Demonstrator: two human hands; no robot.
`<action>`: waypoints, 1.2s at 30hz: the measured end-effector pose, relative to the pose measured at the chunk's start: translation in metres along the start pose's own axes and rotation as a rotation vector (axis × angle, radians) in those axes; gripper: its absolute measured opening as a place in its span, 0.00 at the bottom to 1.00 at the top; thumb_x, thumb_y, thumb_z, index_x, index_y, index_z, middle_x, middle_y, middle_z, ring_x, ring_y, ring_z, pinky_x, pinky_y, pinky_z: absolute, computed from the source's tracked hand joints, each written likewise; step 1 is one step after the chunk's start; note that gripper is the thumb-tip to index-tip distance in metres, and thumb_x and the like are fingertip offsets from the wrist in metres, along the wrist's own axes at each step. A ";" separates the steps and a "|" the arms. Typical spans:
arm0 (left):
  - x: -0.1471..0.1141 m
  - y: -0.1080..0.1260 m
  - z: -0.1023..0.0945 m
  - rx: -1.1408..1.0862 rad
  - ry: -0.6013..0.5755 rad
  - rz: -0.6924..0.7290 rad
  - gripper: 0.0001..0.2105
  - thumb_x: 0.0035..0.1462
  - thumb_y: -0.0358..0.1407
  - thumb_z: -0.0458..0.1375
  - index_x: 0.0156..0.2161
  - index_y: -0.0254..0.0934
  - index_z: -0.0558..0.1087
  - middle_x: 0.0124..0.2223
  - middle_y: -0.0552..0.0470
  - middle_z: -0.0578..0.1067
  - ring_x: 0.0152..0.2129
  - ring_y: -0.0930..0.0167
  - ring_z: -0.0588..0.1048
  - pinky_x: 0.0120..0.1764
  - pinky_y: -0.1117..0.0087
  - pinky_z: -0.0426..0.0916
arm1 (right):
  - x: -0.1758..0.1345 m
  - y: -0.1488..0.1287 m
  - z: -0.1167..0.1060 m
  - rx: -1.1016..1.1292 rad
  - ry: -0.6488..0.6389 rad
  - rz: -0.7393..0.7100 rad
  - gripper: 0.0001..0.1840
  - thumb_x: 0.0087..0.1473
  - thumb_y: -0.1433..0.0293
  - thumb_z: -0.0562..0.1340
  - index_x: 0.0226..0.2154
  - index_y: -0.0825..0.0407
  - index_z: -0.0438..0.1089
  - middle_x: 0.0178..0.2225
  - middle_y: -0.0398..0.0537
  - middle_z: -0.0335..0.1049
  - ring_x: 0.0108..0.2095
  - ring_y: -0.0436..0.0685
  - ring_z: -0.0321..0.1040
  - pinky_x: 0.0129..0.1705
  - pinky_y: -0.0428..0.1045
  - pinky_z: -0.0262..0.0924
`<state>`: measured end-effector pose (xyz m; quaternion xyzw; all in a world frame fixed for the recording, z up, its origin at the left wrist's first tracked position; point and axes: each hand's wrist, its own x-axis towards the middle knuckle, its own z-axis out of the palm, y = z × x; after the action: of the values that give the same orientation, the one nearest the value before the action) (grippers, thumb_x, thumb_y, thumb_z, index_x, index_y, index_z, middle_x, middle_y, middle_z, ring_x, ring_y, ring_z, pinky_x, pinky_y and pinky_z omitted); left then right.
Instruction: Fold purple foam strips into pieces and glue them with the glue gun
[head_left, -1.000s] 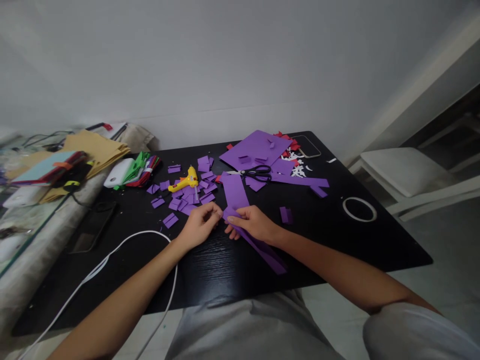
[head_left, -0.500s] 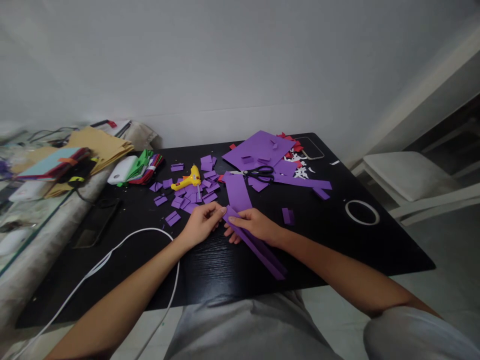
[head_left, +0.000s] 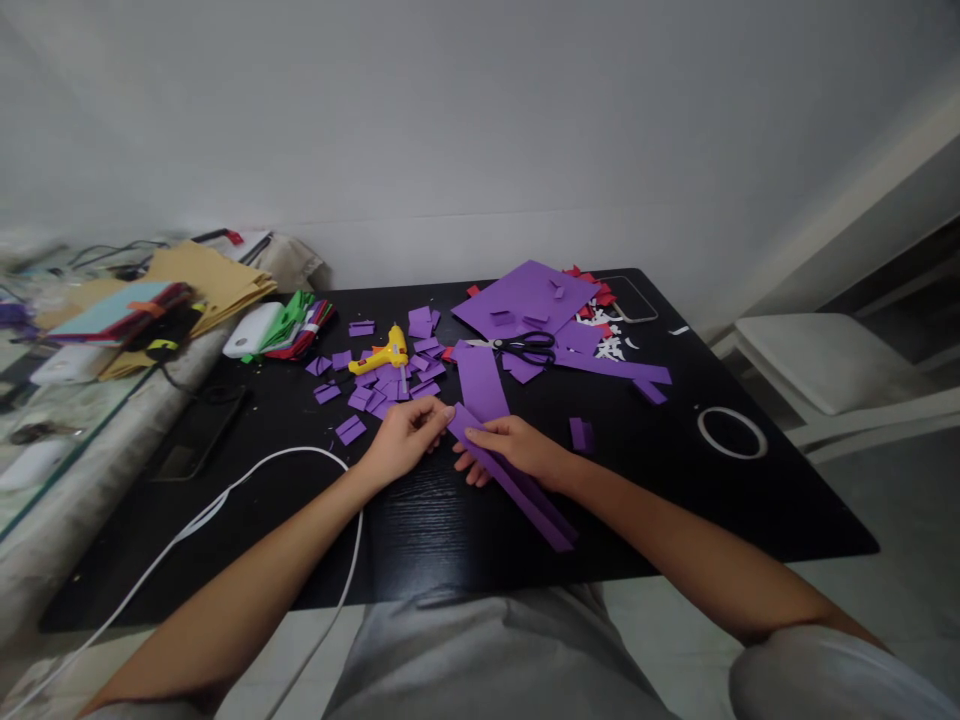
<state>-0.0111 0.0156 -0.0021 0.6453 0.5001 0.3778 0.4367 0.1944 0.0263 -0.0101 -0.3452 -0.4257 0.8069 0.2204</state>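
Note:
A long purple paper strip, folded lengthwise, slants down over the table's front part between my hands. My left hand pinches its upper end between thumb and fingertips. Further along the strip, my right hand grips it with the thumb on top and the fingers beneath. Just beyond my hands lies a flat purple strip. Black-handled scissors rest across the purple paper behind it. Left of them a yellow glue gun lies among several small folded purple pieces.
A large purple sheet lies at the back beside red and white paper scraps. On the right is a tape-like ring. A white cable loops across the left of the black table. Coloured bundles sit back left.
The view has shifted slightly, so the table items appear a little further right. Both hands keep their hold on the folded strip, with hardly any movement.

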 end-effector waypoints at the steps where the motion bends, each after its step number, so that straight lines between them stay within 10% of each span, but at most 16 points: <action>1: 0.000 0.000 -0.001 -0.012 -0.001 -0.011 0.18 0.63 0.49 0.59 0.30 0.35 0.72 0.23 0.57 0.70 0.17 0.77 0.69 0.22 0.76 0.65 | 0.000 -0.001 0.000 0.006 -0.007 0.006 0.20 0.54 0.57 0.70 0.35 0.60 0.77 0.29 0.53 0.80 0.24 0.52 0.77 0.28 0.45 0.72; 36: 0.007 0.008 -0.009 -0.388 0.035 -0.246 0.20 0.46 0.46 0.72 0.28 0.33 0.70 0.21 0.54 0.76 0.14 0.75 0.73 0.18 0.75 0.71 | 0.003 0.002 -0.006 -0.027 -0.014 -0.015 0.19 0.55 0.58 0.70 0.34 0.60 0.76 0.27 0.49 0.78 0.22 0.50 0.74 0.26 0.45 0.70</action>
<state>-0.0149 0.0234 0.0086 0.4768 0.5004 0.4218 0.5868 0.1965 0.0302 -0.0151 -0.3394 -0.4406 0.8018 0.2187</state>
